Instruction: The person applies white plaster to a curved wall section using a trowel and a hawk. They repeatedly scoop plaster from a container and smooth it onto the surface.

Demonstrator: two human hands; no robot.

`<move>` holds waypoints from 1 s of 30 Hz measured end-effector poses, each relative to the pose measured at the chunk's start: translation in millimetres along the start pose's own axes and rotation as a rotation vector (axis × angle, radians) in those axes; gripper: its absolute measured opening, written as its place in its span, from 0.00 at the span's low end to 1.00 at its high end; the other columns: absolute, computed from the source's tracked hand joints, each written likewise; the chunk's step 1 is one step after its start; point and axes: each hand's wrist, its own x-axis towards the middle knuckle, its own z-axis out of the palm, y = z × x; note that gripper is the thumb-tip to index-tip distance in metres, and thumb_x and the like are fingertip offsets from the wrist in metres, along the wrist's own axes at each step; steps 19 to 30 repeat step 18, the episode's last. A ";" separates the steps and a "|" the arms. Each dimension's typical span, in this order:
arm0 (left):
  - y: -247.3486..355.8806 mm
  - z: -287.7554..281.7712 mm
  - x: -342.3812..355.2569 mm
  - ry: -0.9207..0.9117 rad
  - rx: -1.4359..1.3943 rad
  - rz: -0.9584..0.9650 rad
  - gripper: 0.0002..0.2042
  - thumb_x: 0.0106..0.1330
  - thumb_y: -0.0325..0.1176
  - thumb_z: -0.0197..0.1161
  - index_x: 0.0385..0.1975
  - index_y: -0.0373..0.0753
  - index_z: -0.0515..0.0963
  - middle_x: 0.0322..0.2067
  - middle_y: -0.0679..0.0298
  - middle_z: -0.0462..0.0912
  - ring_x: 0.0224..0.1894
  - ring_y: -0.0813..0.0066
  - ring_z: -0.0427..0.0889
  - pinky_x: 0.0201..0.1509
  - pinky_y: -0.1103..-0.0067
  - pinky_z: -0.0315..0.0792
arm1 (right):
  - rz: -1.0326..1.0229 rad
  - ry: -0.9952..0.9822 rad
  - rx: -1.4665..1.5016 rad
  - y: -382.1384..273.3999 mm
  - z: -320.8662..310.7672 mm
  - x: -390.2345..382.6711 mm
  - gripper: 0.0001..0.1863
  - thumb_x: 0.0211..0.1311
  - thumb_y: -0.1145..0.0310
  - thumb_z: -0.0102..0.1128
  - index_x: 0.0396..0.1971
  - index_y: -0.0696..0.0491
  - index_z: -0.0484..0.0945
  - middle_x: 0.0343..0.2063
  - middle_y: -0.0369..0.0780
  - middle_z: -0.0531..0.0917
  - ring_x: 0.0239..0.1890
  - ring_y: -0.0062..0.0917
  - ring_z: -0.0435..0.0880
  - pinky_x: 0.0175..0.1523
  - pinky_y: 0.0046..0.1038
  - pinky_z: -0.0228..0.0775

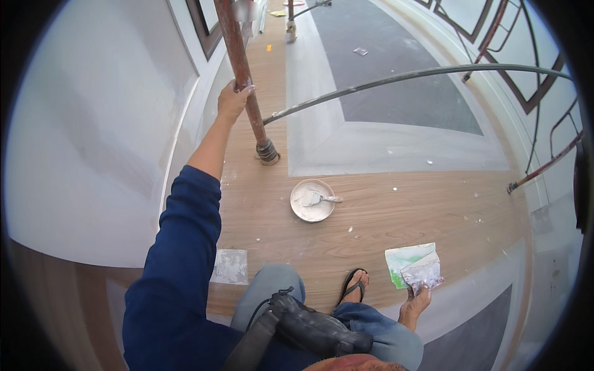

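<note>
My left hand is wrapped around a rusty red scaffold pole, arm stretched forward. Low on the right, my right hand pinches the lower edge of a flat, putty-smeared whitish piece. Behind that piece shows a white and green sheet; whether it is held too or lies on the floor, I cannot tell. Between my hands, a round bowl of whitish putty stands on the wood-look floor. A putty knife rests in it, handle over the right rim.
The pole's foot stands on the floor beyond the bowl. A long dark bar runs from it to the right. More scaffold legs stand at right. A white wall rises at left. A whitish square sheet lies near my knee.
</note>
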 end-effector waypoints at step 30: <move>-262.6 51.1 449.5 0.316 0.839 0.531 0.25 0.74 0.43 0.51 0.71 0.50 0.64 0.70 0.49 0.64 0.64 0.50 0.74 0.56 0.56 0.78 | -0.445 0.201 0.029 -299.0 222.8 -297.7 0.21 0.66 0.66 0.55 0.56 0.62 0.72 0.51 0.44 0.79 0.51 0.31 0.80 0.54 0.40 0.76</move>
